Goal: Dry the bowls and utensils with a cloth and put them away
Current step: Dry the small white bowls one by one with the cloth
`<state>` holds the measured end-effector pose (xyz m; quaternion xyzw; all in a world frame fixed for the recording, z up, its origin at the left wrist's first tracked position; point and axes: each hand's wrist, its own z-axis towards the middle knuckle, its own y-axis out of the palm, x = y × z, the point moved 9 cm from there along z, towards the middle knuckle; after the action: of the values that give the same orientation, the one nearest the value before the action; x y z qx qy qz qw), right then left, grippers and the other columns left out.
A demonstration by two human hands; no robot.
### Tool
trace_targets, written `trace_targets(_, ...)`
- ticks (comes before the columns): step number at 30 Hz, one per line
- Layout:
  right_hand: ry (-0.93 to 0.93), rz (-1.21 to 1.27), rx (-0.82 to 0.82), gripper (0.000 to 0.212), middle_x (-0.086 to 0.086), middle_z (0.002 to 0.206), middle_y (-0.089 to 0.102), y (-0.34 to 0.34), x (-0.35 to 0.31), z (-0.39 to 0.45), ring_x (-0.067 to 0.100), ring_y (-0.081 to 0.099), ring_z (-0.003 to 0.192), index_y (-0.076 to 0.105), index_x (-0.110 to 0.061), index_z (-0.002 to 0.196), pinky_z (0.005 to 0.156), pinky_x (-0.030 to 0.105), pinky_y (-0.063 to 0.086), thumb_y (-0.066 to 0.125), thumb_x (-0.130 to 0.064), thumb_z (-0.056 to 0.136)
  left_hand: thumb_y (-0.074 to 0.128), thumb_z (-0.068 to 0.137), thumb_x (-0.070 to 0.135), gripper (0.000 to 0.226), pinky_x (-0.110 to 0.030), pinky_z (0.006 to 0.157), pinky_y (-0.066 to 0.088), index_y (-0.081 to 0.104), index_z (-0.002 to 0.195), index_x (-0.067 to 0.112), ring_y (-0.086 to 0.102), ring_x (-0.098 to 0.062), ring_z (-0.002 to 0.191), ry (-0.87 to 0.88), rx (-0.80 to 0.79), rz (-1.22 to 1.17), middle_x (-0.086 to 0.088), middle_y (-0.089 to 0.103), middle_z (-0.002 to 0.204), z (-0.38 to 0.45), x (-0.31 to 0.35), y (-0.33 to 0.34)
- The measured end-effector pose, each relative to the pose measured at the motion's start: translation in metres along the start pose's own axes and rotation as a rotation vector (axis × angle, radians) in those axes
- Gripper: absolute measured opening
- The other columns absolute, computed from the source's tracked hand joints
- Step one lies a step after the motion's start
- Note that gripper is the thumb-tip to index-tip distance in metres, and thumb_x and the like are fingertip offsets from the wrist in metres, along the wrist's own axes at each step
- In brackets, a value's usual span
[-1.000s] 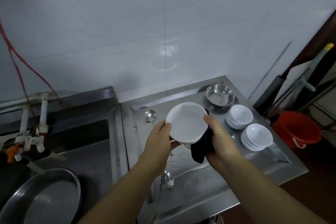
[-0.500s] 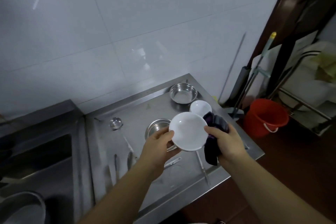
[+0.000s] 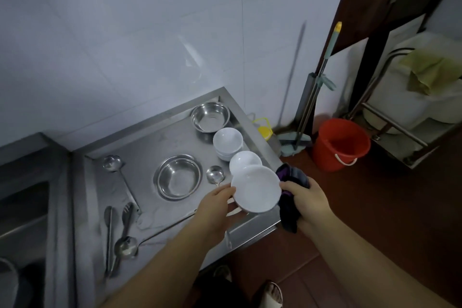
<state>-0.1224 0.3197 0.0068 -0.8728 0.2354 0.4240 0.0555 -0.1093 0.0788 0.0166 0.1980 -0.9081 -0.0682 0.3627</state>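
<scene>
So our left hand (image 3: 215, 204) has its grip on the near-left rim of the white bowl (image 3: 255, 189), thumb up on the edge and fingers underneath, which keeps the inside facing us. Our right hand (image 3: 308, 197) is clenched around the dark cloth (image 3: 290, 201), bunched up against the bowl's right side with a tail hanging down. We'd guess that's so the cloth can rub the outside while the other hand steadies it.

The bowl sits in the air over the front right corner of the steel worktop (image 3: 160, 140), right next to two stacks of white bowls (image 3: 227, 140), so probably it goes on one of those once dry.

Further out there are two steel bowls (image 3: 178, 177), a ladle (image 3: 112, 163) and some spoons and tongs (image 3: 125, 230) lying flat near the front left, likely waiting their turn. A red bucket (image 3: 341, 145) stands on the floor beyond.
</scene>
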Motion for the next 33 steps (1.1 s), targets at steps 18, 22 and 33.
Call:
trace_targets(18, -0.099, -0.537, 0.092, 0.045, -0.011, 0.092, 0.068, 0.065, -0.030, 0.135, 0.012, 0.066, 0.080, 0.058, -0.040, 0.108, 0.072, 0.034, 0.055, 0.080, -0.016, 0.077, 0.065, 0.103, 0.008, 0.013, -0.046, 0.102, 0.060, 0.067, 0.115, 0.014, 0.069, -0.031, 0.117, -0.050, 0.157, 0.097, -0.014, 0.068, 0.128, 0.147, 0.022, 0.000)
trace_targets(22, -0.094, -0.623, 0.075, 0.040, -0.008, 0.090, 0.066, 0.077, -0.027, 0.155, 0.015, 0.064, 0.077, 0.057, -0.039, 0.099, 0.062, 0.030, 0.050, 0.078, -0.019, 0.073, 0.065, 0.102, 0.006, 0.014, -0.043, 0.094, 0.063, 0.070, 0.112, 0.015, 0.071, -0.031, 0.113, -0.077, 0.202, 0.111, -0.013, 0.071, 0.122, 0.164, 0.015, -0.007)
trace_targets(33, -0.097, -0.755, -0.146, 0.042, 0.001, 0.100, 0.069, 0.104, -0.017, 0.203, 0.029, 0.066, 0.092, 0.060, -0.031, 0.112, 0.084, 0.047, 0.056, 0.076, -0.011, 0.078, 0.065, 0.096, 0.014, 0.022, -0.045, 0.090, 0.065, 0.080, 0.106, 0.027, 0.076, -0.023, 0.099, -0.013, 0.475, 0.138, 0.001, 0.080, 0.103, 0.175, -0.006, -0.015)
